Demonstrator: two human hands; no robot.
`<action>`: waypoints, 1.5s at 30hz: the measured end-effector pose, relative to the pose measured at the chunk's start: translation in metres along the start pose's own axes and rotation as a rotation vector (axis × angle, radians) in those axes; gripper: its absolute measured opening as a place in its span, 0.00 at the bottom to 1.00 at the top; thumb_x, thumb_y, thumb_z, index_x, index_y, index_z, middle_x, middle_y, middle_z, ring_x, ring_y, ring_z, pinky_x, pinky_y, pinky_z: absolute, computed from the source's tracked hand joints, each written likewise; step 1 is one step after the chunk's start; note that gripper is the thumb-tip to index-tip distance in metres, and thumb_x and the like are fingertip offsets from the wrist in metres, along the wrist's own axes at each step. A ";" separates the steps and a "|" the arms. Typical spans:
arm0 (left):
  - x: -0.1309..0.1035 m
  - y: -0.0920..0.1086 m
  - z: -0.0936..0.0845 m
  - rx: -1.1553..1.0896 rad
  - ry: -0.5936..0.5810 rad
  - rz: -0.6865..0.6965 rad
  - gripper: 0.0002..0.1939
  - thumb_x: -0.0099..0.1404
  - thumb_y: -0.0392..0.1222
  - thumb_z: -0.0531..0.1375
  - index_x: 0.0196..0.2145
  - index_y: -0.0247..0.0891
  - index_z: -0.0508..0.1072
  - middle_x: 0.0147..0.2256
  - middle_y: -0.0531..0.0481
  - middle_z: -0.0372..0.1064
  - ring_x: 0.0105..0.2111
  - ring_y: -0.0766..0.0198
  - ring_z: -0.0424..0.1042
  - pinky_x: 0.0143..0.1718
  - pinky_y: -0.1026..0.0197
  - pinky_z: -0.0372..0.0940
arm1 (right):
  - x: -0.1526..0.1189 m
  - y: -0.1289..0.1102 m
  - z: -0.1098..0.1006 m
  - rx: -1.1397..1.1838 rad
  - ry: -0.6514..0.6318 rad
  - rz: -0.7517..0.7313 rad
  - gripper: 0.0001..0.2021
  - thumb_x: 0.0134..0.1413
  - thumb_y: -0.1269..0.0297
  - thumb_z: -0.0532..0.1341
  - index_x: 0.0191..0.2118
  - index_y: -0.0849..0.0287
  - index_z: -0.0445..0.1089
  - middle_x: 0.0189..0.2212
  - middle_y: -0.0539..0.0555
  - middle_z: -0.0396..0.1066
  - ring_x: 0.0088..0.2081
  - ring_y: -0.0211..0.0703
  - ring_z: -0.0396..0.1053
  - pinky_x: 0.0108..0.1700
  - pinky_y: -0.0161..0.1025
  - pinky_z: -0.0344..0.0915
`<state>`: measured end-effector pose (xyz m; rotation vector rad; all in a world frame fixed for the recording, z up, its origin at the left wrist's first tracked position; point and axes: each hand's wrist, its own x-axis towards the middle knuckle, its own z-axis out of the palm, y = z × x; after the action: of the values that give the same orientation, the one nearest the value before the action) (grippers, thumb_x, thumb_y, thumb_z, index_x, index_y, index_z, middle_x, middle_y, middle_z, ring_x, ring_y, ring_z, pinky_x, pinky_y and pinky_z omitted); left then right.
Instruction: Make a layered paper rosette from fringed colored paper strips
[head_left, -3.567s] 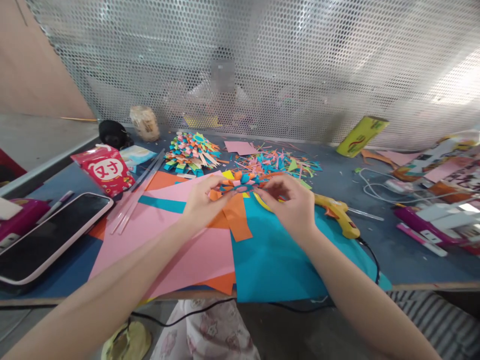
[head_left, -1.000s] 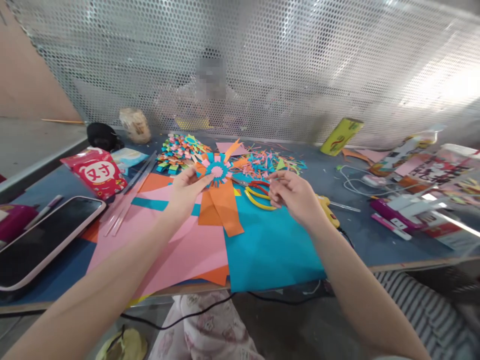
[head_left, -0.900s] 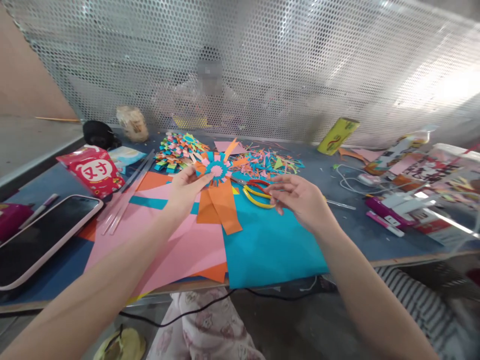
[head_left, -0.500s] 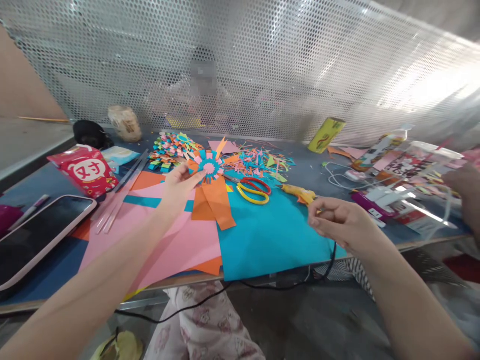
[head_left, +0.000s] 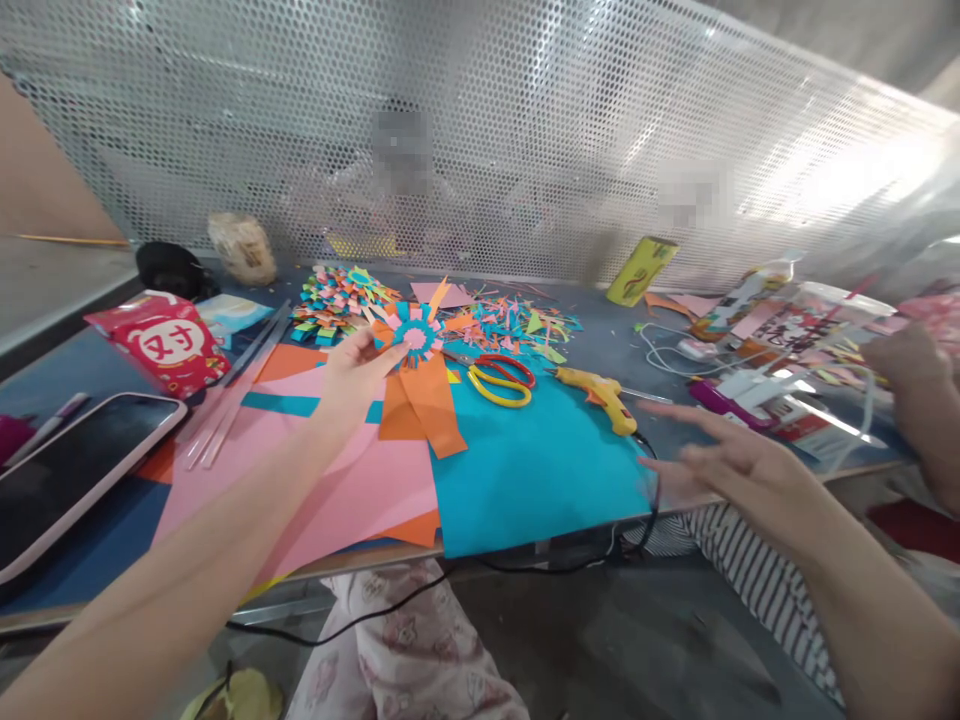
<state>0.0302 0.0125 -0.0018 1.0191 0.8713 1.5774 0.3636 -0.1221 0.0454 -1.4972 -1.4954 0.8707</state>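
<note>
Paper flower: held just left of the view's centre, at ten o'clock; a pink middle is ringed by fringed blue, with pink and orange petals around it.
Left hand: closed on the flower's left side, thumb laid across the front near the pink middle; the fingers behind are partly hidden.
Right hand: seen blurred at four o'clock, fingers spread, nothing visible in them. Nearest is the yellow glue gun at three o'clock; contact with its clear glue stick cannot be told.
Flower handling: judged very light, soft and easily creased, with little slip; best held by the layered middle, petal tips left unpressed.
Gun handling: judged heavier and stiff, its nozzle possibly hot; best taken by the handle.
Edges: the front edge of the desk is met at six o'clock, a perforated metal panel at twelve.
Room: judged widest over the blue sheet at five o'clock; sideways travel is narrowed by scissors near centre, a black cord at four and another person's hand at three.
</note>
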 end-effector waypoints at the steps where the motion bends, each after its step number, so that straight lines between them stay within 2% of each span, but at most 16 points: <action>1: 0.000 0.000 0.000 0.005 -0.001 -0.001 0.17 0.38 0.42 0.72 0.28 0.37 0.74 0.29 0.53 0.74 0.27 0.68 0.72 0.29 0.66 0.68 | 0.000 0.001 0.001 0.117 0.000 0.043 0.20 0.48 0.41 0.60 0.39 0.48 0.76 0.08 0.45 0.59 0.14 0.43 0.66 0.48 0.54 0.69; 2: 0.000 0.000 0.000 0.008 -0.002 -0.001 0.17 0.38 0.42 0.72 0.27 0.37 0.74 0.29 0.53 0.74 0.27 0.68 0.72 0.29 0.66 0.68 | 0.000 0.001 0.002 0.215 0.005 0.078 0.24 0.52 0.38 0.54 0.36 0.50 0.77 0.04 0.44 0.52 0.12 0.43 0.64 0.52 0.54 0.67; 3: 0.000 -0.001 0.000 0.009 -0.002 -0.003 0.17 0.38 0.42 0.72 0.27 0.37 0.74 0.29 0.53 0.74 0.27 0.68 0.72 0.28 0.67 0.68 | -0.001 0.001 0.004 0.286 -0.002 0.104 0.28 0.52 0.35 0.49 0.36 0.51 0.78 0.04 0.47 0.54 0.15 0.46 0.68 0.54 0.52 0.65; 4: 0.000 -0.001 0.000 0.007 -0.004 -0.005 0.18 0.38 0.42 0.72 0.28 0.37 0.74 0.29 0.53 0.74 0.27 0.68 0.72 0.28 0.67 0.68 | -0.001 -0.001 0.006 0.333 -0.012 0.118 0.33 0.51 0.32 0.46 0.37 0.51 0.78 0.09 0.53 0.63 0.23 0.51 0.74 0.55 0.51 0.64; 5: 0.000 -0.001 0.000 0.004 -0.006 -0.009 0.18 0.38 0.42 0.73 0.28 0.37 0.74 0.29 0.53 0.74 0.27 0.68 0.72 0.28 0.66 0.68 | -0.002 -0.003 0.009 0.359 -0.041 0.137 0.36 0.49 0.30 0.45 0.41 0.51 0.77 0.20 0.59 0.74 0.36 0.56 0.76 0.55 0.51 0.63; 7: -0.001 0.000 0.001 0.008 -0.003 -0.018 0.19 0.38 0.42 0.73 0.29 0.36 0.75 0.29 0.52 0.74 0.27 0.67 0.72 0.28 0.66 0.68 | -0.001 -0.008 0.017 0.413 -0.094 0.164 0.39 0.47 0.28 0.42 0.46 0.50 0.75 0.45 0.62 0.75 0.53 0.60 0.69 0.55 0.53 0.64; 10: -0.001 0.000 0.002 0.024 0.006 -0.025 0.19 0.38 0.43 0.73 0.29 0.36 0.75 0.29 0.52 0.74 0.27 0.67 0.72 0.29 0.65 0.67 | 0.001 -0.014 0.028 0.471 -0.169 0.229 0.41 0.47 0.28 0.38 0.50 0.49 0.72 0.55 0.60 0.67 0.54 0.60 0.67 0.52 0.56 0.65; 13: -0.001 0.000 0.002 0.021 -0.004 -0.021 0.19 0.37 0.43 0.73 0.28 0.36 0.74 0.29 0.52 0.74 0.27 0.67 0.71 0.29 0.65 0.67 | 0.004 -0.018 0.036 0.473 -0.222 0.224 0.41 0.46 0.27 0.41 0.49 0.50 0.71 0.55 0.61 0.67 0.53 0.61 0.69 0.50 0.55 0.68; 17: -0.001 -0.001 0.001 0.036 -0.020 0.000 0.17 0.39 0.43 0.73 0.27 0.37 0.74 0.29 0.52 0.74 0.28 0.67 0.71 0.29 0.65 0.66 | 0.008 -0.019 0.045 0.430 -0.262 0.186 0.32 0.46 0.33 0.53 0.48 0.51 0.70 0.53 0.61 0.69 0.52 0.61 0.69 0.49 0.56 0.68; 20: -0.001 -0.004 0.001 0.055 -0.038 0.000 0.17 0.40 0.43 0.72 0.28 0.37 0.74 0.29 0.52 0.74 0.28 0.67 0.70 0.29 0.65 0.66 | 0.013 -0.019 0.055 0.402 -0.230 0.098 0.18 0.46 0.44 0.63 0.35 0.53 0.72 0.40 0.57 0.76 0.44 0.54 0.74 0.46 0.52 0.71; 22: -0.001 -0.005 0.002 0.057 -0.046 -0.005 0.17 0.39 0.43 0.72 0.27 0.36 0.74 0.28 0.52 0.73 0.27 0.68 0.70 0.29 0.66 0.66 | 0.017 -0.020 0.062 0.362 -0.189 0.030 0.13 0.45 0.53 0.67 0.27 0.55 0.68 0.28 0.52 0.74 0.36 0.47 0.75 0.42 0.48 0.73; 25: -0.002 -0.005 0.004 0.056 -0.054 -0.022 0.17 0.38 0.43 0.72 0.26 0.36 0.73 0.27 0.53 0.73 0.26 0.68 0.70 0.29 0.65 0.66 | 0.023 -0.023 0.072 0.359 -0.197 -0.014 0.12 0.48 0.56 0.66 0.26 0.55 0.65 0.24 0.50 0.73 0.31 0.43 0.75 0.39 0.44 0.74; 31: -0.002 -0.003 0.006 0.022 -0.077 -0.021 0.17 0.37 0.43 0.72 0.27 0.36 0.74 0.28 0.52 0.74 0.28 0.67 0.72 0.33 0.63 0.68 | 0.022 -0.030 0.084 0.365 -0.377 -0.059 0.07 0.54 0.64 0.62 0.33 0.54 0.61 0.41 0.53 0.77 0.29 0.39 0.76 0.35 0.42 0.74; 39: -0.003 -0.005 0.005 0.024 -0.104 0.023 0.16 0.40 0.43 0.72 0.28 0.36 0.75 0.28 0.52 0.74 0.30 0.66 0.72 0.37 0.61 0.69 | 0.010 -0.032 0.093 0.416 -0.557 -0.080 0.04 0.60 0.62 0.57 0.38 0.53 0.60 0.42 0.57 0.76 0.32 0.43 0.76 0.38 0.47 0.73; 42: -0.003 -0.004 0.005 0.025 -0.101 0.024 0.16 0.40 0.42 0.72 0.29 0.37 0.75 0.28 0.53 0.74 0.30 0.66 0.72 0.37 0.62 0.69 | 0.008 -0.035 0.095 0.408 -0.565 -0.074 0.05 0.59 0.61 0.58 0.37 0.53 0.61 0.38 0.54 0.78 0.30 0.41 0.76 0.38 0.45 0.73; 45: -0.004 -0.003 0.006 0.027 -0.108 0.024 0.17 0.40 0.42 0.72 0.29 0.37 0.75 0.28 0.53 0.74 0.30 0.65 0.72 0.37 0.62 0.68 | 0.009 -0.036 0.098 0.350 -0.518 -0.165 0.10 0.61 0.58 0.56 0.30 0.55 0.62 0.21 0.48 0.76 0.19 0.37 0.71 0.34 0.41 0.72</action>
<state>0.0377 0.0095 -0.0029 1.1271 0.8115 1.5194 0.2602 -0.1070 0.0379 -0.9153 -1.6872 1.4071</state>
